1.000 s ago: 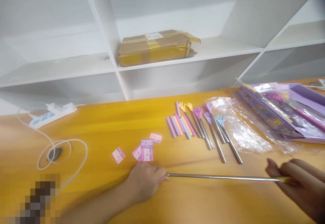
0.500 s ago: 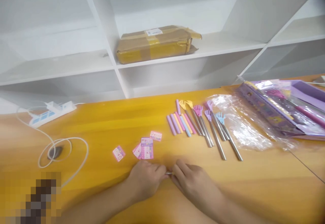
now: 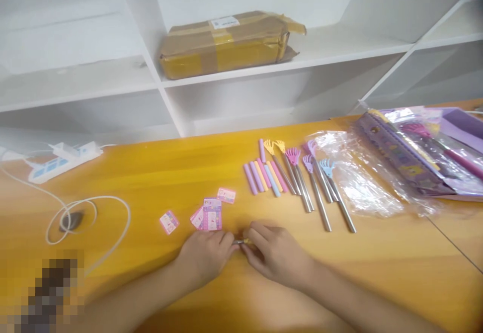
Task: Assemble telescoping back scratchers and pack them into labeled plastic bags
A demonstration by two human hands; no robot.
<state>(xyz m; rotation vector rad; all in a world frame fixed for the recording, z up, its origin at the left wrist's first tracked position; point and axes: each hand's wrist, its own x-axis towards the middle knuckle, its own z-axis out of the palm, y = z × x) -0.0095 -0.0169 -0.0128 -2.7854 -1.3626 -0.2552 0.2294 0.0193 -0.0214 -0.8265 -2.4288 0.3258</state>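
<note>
Low in the middle of the view, my left hand [image 3: 206,255] is closed around the metal end of a small yellow back scratcher [image 3: 238,242]. My right hand [image 3: 279,253] grips its yellow end. Only a short ridged metal piece and a bit of yellow show between the fingers; the remainder is hidden. Beyond my right hand lie several back scratchers with metal rods, among them a blue one [image 3: 341,199] and a pink one [image 3: 300,172]. Coloured tubes [image 3: 264,177] in purple, orange, pink and blue are laid beside them. Small pink printed cards [image 3: 212,216] lie just past my left hand.
Crumpled clear plastic bags [image 3: 366,187] and a purple display box [image 3: 407,157] occupy the table's right side. At left are a white power strip [image 3: 64,161], a looped cable [image 3: 126,222] and a dark mouse [image 3: 71,221]. A taped cardboard box [image 3: 226,51] sits on the white shelf.
The head view has shifted slightly. Between my hands the gap has widened a little, and more of the ridged metal and some yellow now show.
</note>
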